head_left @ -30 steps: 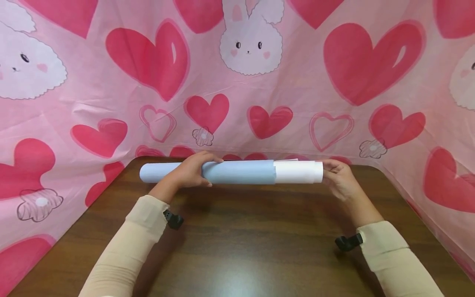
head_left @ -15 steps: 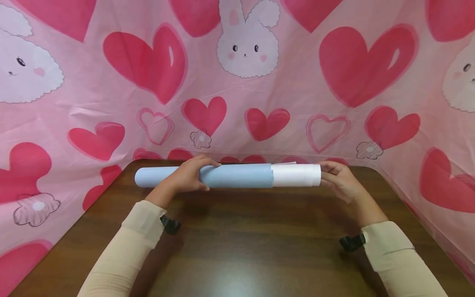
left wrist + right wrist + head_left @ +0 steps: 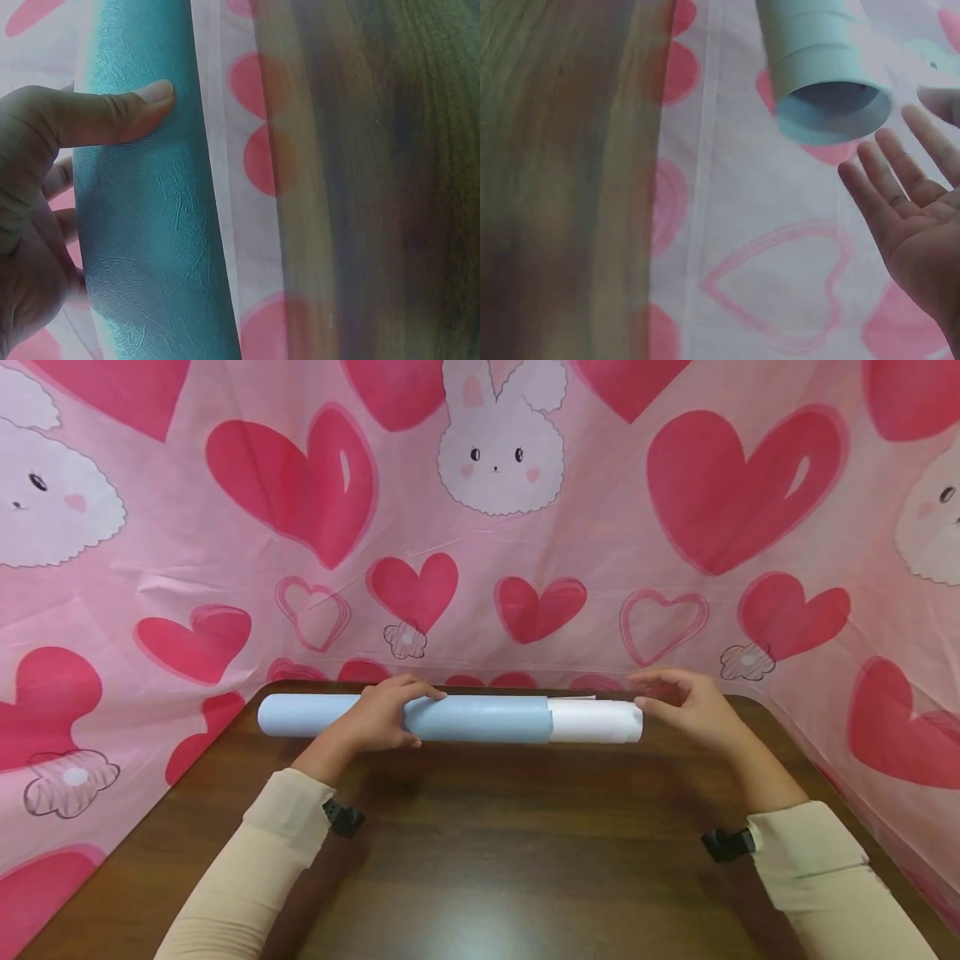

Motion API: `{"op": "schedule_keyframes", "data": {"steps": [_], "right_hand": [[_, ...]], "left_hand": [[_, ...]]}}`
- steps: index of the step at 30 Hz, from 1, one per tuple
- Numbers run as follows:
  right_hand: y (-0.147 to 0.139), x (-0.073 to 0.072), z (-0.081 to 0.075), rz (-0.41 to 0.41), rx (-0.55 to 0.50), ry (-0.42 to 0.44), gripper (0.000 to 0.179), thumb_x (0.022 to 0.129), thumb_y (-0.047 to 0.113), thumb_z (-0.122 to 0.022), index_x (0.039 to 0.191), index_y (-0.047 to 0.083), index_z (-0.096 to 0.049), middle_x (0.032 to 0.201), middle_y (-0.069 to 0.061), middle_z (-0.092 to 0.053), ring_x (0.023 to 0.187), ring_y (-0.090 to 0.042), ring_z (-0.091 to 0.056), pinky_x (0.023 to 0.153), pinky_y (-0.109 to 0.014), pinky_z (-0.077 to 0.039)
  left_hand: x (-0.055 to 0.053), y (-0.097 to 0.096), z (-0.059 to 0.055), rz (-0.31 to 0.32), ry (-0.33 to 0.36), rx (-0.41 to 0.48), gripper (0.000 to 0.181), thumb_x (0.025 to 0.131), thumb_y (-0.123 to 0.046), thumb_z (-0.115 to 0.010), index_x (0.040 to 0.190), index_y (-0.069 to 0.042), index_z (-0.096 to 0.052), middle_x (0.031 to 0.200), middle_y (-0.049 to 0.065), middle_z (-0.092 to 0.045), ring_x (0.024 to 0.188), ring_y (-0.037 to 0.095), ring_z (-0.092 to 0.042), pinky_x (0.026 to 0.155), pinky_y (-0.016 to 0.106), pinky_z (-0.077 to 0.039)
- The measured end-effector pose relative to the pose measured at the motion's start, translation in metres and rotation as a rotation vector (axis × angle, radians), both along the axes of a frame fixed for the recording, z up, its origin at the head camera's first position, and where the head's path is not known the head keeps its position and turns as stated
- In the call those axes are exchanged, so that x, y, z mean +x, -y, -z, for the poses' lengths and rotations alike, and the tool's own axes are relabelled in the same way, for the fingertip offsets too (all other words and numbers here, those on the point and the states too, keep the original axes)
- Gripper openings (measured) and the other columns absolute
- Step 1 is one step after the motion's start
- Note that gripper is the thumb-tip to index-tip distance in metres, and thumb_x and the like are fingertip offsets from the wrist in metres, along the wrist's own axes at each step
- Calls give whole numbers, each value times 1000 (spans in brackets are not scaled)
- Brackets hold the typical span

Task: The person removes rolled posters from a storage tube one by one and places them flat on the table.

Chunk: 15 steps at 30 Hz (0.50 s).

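A long roll lies level across the far part of the head view, light blue sheet (image 3: 480, 718) outside and a white roll (image 3: 592, 722) protruding from its right end. My left hand (image 3: 381, 714) grips the blue part left of its middle, thumb on the near side. In the left wrist view the blue surface (image 3: 154, 232) looks creased, like leather. Beside the white end is my right hand (image 3: 697, 708), fingers extended and holding nothing. The right wrist view shows the hollow opening of the white roll (image 3: 810, 45), with the fingertips just outside its rim.
A dark brown wooden table (image 3: 480, 835) with rounded far corners lies beneath both arms. Pink cloth (image 3: 600, 518) printed with hearts and rabbits rises behind it and along both sides. Each wrist carries a small black camera (image 3: 343, 818).
My right fingers have come away from the white roll's end and spread. The roll has shifted slightly left, with my left hand still around it.
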State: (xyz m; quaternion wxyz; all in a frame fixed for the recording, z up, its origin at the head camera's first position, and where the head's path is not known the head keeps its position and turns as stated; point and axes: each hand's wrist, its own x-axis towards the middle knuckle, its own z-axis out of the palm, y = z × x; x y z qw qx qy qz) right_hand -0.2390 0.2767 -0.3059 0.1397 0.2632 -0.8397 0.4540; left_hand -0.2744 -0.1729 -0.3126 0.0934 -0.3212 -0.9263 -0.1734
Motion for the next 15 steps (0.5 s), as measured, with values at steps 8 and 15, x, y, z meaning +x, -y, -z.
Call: {"op": "schedule_keyframes", "data": {"steps": [8, 15], "right_hand": [[29, -9, -6, -86, 375, -106, 61, 71, 23, -89, 126, 10, -65, 125, -7, -63, 117, -27, -55, 94, -48, -47], [47, -12, -10, -120, 457, -37, 61, 68, 19, -91, 124, 11, -68, 120, -9, -67, 105, -25, -62, 89, -48, -51]], "left_hand": [[0, -2, -1, 2, -32, -18, 74, 61, -19, -93, 128, -29, -63, 119, 3, -58, 111, 23, -53, 85, 56, -42], [0, -6, -1, 11, -28, -30, 73, 62, -20, -92, 128, -29, -63, 120, 2, -57, 112, 22, -51, 85, 54, -40]]}}
